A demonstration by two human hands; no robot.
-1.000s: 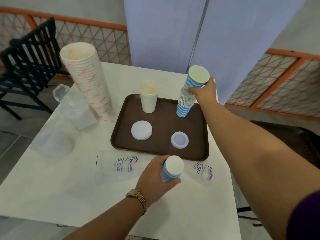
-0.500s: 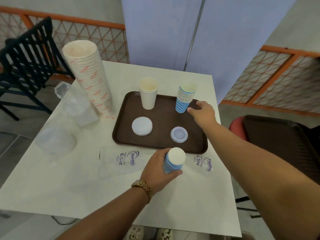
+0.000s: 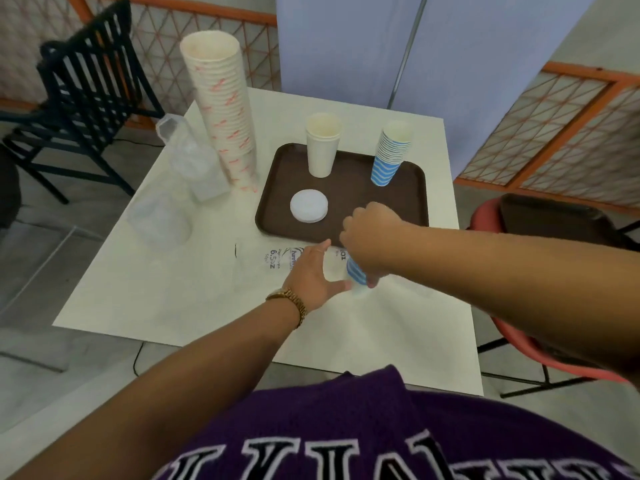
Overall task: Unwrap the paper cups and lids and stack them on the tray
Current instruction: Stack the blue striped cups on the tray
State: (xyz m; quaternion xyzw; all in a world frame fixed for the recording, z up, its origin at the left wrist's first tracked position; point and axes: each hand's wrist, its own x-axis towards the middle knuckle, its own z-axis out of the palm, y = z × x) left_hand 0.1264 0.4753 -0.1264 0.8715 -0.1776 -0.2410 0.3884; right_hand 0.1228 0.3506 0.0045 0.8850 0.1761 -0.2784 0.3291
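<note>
A blue-striped paper cup stack (image 3: 356, 270) is gripped by the curled fingers of the right hand (image 3: 372, 233) just in front of the brown tray (image 3: 412, 188); the left hand (image 3: 311, 271), fingers spread, touches it

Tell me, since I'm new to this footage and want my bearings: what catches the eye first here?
The tall leaning stack of white paper cups with red marks stands on the white table, left of the brown plastic tray. On the tray stand a short stack of blue-and-white striped cups and plain white cups. In front of it, the right hand grips more striped cups, the left hand open beside them.
</note>
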